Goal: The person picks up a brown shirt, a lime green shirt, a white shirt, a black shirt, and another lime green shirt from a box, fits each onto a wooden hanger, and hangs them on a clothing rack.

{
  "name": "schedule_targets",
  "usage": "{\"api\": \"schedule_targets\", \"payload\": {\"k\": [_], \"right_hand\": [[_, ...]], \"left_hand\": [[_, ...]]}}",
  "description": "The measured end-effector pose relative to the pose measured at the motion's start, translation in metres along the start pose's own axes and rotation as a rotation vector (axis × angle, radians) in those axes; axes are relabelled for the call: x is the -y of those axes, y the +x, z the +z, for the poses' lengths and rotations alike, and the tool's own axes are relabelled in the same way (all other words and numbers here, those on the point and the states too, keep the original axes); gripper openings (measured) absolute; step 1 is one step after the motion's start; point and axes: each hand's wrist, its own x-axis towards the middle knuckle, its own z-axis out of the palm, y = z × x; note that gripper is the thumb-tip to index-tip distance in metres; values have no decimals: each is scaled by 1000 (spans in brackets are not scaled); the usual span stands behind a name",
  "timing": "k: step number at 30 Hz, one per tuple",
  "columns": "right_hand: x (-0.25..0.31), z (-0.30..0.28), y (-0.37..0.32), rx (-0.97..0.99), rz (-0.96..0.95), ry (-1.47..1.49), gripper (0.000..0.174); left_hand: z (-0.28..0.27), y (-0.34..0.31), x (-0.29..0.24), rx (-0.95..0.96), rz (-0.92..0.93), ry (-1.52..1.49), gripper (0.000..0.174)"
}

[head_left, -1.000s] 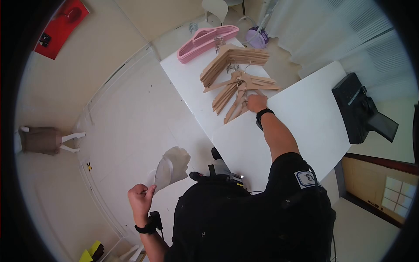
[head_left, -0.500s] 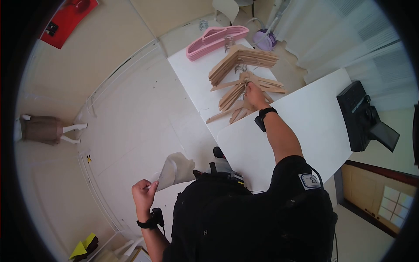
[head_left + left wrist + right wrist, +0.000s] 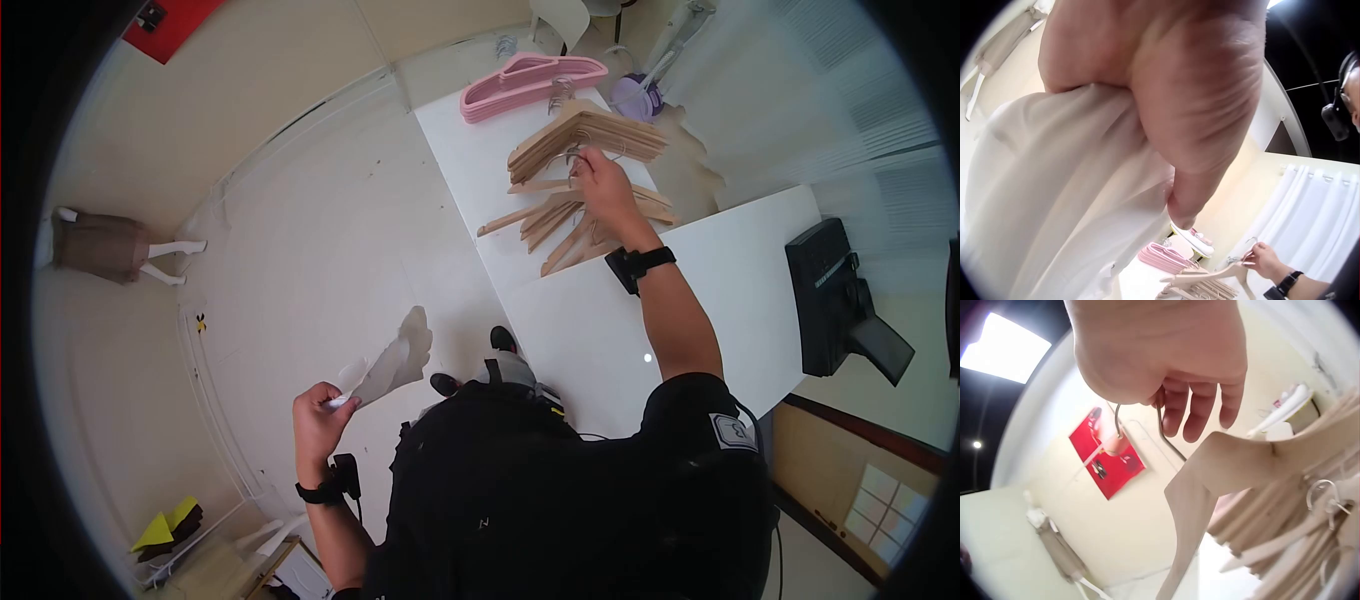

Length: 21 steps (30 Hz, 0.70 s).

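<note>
The wooden hanger hangs by its metal hook from my right hand, which pinches it over the heap of loose wooden hangers. I can't tell whether its lower end has cleared them. My judgement is that the step in hand is lifting this one hanger away. I'd do it with a straight, unhurried lift, letting both arms come free before any sideways swing, since the hooks lying close by look ready to snag. A firm pinch low on the hook should curb its twisting.

The left hand grips the white cloth between thumb and curled fingers, well apart from the hanger, with the rest drooping. I'd hold it high so that it stays off the floor.

Farther out on the counter are a neat stack of wooden hangers and the pink hangers.

My right wrist view hides the pinching fingertips behind the palm and cuts off one arm of the hanger at the right edge. From the head, it blends into the wood beneath. The cloth's gripped edge is covered, its folds conceal its shape, and I can't say what garment it is, if any.
</note>
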Motion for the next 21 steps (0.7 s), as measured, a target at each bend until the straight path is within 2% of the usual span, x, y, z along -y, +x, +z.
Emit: {"api": "schedule_targets", "payload": {"k": [2, 3, 5, 6, 8, 9, 11, 15, 17, 18, 19, 21], "right_hand": [[38, -16, -3, -187, -118, 254, 14], [55, -27, -1, -170, -124, 257, 14], [80, -43, -1, -216, -335, 708, 13], [78, -43, -2, -196, -342, 719, 13], [85, -17, -2, 501, 15, 511, 21], [86, 4, -7, 550, -9, 541, 21], [92, 55, -14, 759, 249, 667, 31], [146, 95, -23, 838, 166, 906, 36], [185, 93, -22, 759, 280, 1378, 42], [198, 96, -20, 748, 290, 1491, 47], [212, 96, -18, 776, 264, 1487, 47], [240, 94, -14, 1025, 55, 1745, 48]], "left_hand": [[-6, -3, -10, -41, 4, 5, 20], [-9, -5, -15, -74, 18, 14, 18], [-14, -6, -20, -88, 22, 15, 14], [-16, -4, -27, -109, 78, -37, 13], [-25, -15, -25, -190, 126, -84, 13], [-29, -15, -27, -220, 146, -84, 13], [-39, -19, -30, -242, 165, -23, 15], [-49, -32, -30, -370, 133, -74, 16], [-51, -38, -37, -436, 184, -102, 16], [-55, -41, -39, -452, 196, -90, 16], [-58, -46, -41, -486, 194, -92, 16], [-62, -54, -45, -514, 237, -100, 16]]}}
